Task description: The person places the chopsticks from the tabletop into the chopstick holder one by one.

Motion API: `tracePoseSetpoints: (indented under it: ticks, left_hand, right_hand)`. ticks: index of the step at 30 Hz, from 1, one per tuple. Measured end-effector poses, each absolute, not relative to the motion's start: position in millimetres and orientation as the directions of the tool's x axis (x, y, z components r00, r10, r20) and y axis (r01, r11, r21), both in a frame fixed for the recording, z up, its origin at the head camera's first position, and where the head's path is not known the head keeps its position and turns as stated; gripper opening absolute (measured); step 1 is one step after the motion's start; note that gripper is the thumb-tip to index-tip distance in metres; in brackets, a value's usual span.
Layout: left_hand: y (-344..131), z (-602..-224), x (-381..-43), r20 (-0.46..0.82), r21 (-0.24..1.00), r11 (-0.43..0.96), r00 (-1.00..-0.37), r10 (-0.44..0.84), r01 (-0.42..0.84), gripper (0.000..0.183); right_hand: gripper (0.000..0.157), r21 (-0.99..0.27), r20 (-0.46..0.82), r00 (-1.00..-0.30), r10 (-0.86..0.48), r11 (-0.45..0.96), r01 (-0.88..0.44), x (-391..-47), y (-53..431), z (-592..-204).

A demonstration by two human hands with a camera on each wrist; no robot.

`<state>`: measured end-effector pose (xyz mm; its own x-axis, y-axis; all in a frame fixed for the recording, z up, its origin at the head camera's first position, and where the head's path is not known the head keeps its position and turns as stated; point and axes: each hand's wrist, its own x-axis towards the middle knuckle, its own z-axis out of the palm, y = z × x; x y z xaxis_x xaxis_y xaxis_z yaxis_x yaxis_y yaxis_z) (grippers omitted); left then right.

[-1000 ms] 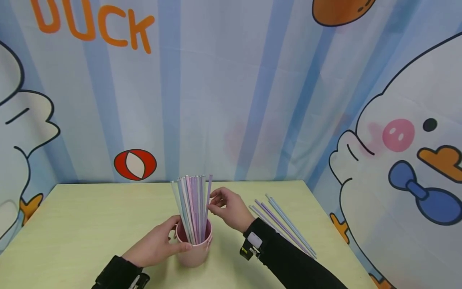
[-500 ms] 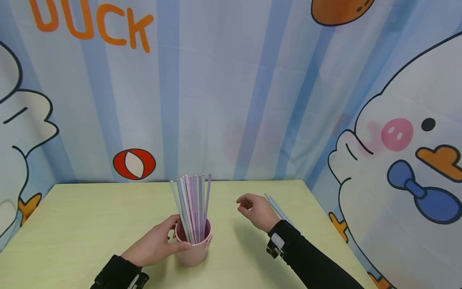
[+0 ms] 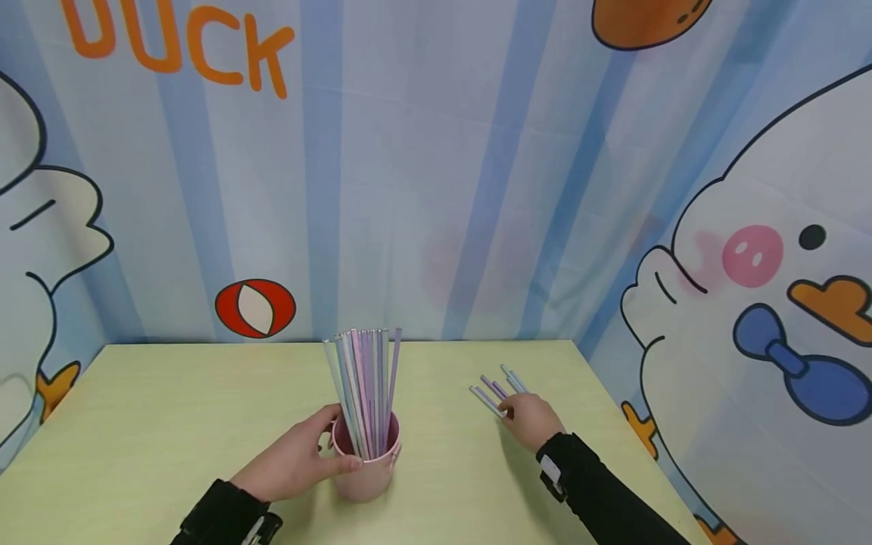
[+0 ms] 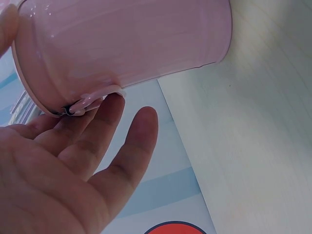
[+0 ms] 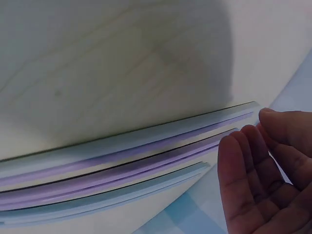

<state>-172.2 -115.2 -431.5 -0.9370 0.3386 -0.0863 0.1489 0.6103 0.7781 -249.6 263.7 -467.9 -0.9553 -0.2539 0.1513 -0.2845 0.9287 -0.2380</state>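
A small pink bucket (image 3: pixel 364 482) stands upright on the table, holding a bunch of straws (image 3: pixel 366 386) in clear, blue, pink and purple. My left hand (image 3: pixel 289 462) grips its rim from the left, thumb in front. In the left wrist view, fingertips meet the bucket's handle (image 4: pixel 97 97) at its side. Several loose straws (image 5: pixel 122 168), purple and pale blue, lie side by side on the table to the right. Over them is my right hand (image 3: pixel 534 422), hiding their middle; its bent fingers and thumb stand apart, fingertips right by the straws in the right wrist view.
The pale wooden table (image 3: pixel 204 409) ends at the back against a blue striped curtain (image 3: pixel 409 189) with cartoon ducks. Another curtain panel (image 3: pixel 749 341) closes off the right side.
My right hand has left the purple straw at the bucket's right side and moved right and down, over the loose straws. The left hand and bucket have stayed in place.
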Motion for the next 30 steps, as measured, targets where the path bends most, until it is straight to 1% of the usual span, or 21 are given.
tracePoseSetpoints:
  ticks: [4, 12, 22, 30]
  left_hand:
    - [-115, -432, -172, -0.087, 0.780, 0.608, -0.936, 0.340, 0.148, 0.084]
    - [-114, -431, -171, -0.090, 0.781, 0.608, -0.937, 0.337, 0.144, 0.084]
    - [-113, -429, -170, -0.082, 0.781, 0.606, -0.939, 0.335, 0.149, 0.084]
    - [-115, -429, -170, -0.082, 0.784, 0.602, -0.937, 0.340, 0.150, 0.085]
  right_hand:
    - [0.012, -0.189, 0.138, -0.954, -0.265, 0.939, -0.288, -249, 268, -473]
    - [0.008, -0.104, 0.126, -0.956, -0.266, 0.954, -0.280, -254, 272, -483]
    - [0.011, -0.071, 0.132, -0.953, -0.273, 0.956, -0.283, -251, 270, -483]
    - [0.008, -0.060, 0.166, -0.926, -0.339, 0.934, -0.352, -252, 269, -487]
